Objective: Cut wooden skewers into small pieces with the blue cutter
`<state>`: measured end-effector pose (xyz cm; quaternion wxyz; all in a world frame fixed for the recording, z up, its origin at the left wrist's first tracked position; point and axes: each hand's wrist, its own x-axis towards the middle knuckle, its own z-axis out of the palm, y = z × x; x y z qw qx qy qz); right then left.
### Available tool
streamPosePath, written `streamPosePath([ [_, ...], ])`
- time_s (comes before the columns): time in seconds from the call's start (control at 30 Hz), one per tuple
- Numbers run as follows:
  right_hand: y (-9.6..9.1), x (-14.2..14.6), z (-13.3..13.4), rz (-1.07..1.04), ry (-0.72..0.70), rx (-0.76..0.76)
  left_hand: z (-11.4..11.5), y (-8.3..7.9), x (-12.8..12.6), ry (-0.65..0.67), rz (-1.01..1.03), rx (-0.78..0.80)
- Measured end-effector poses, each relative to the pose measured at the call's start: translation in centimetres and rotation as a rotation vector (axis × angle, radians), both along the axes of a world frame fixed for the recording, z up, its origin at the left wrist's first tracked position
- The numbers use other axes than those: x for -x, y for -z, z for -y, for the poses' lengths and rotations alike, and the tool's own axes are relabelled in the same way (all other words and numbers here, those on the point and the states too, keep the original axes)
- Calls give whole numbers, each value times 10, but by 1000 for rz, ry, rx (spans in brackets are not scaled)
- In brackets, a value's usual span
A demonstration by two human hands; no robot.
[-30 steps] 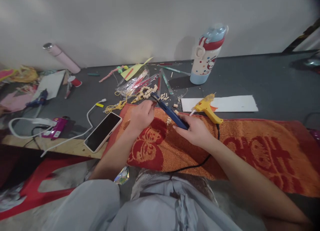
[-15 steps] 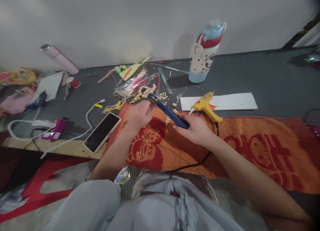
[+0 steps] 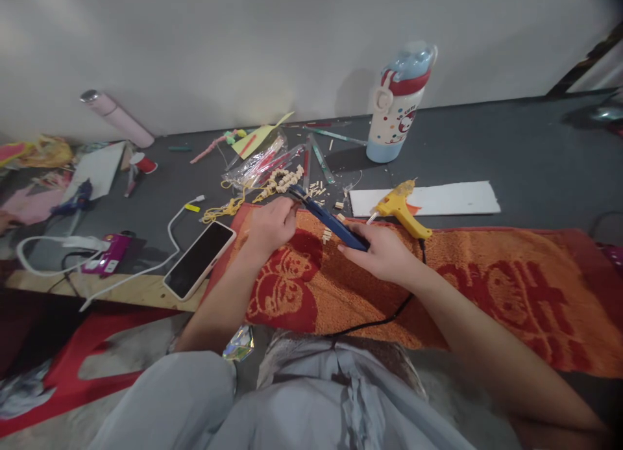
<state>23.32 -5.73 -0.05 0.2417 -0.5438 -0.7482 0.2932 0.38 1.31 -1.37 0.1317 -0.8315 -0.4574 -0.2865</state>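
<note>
My right hand (image 3: 377, 250) is wrapped round the lower end of a long blue tool (image 3: 326, 217), whose exact kind I cannot make out. Its narrow dark tip slants up and left to the fingers of my left hand (image 3: 272, 226). Those fingers are curled in a pinch, and whatever they hold is hidden. Just beyond the tip lies a clump of pale small pieces (image 3: 292, 176) with yellow cord (image 3: 224, 210) beside it. Short pale sticks (image 3: 327, 234) are scattered under the tool, on the orange towel (image 3: 370, 300) and on the dark table.
Right of my hands, a yellow glue gun (image 3: 402, 206) rests on a white strip (image 3: 452, 198), its black cord crossing the towel. Behind stands a water bottle (image 3: 396, 112). A phone (image 3: 199, 260), a white cable (image 3: 170, 226) and plastic packets (image 3: 257, 164) lie leftward.
Almost nothing differs. Both hands and the blue tool keep nearly the same place, and the whole view has shifted very slightly.
</note>
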Motion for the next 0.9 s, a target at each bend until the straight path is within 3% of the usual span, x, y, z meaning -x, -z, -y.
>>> streamPosePath([
  [0.67,-4,-10,-4,-39,-26,127,-9,3,9,71,-139,77],
  [0.9,-1,-8,-4,-68,-42,181,-4,-2,1,4,-37,186],
])
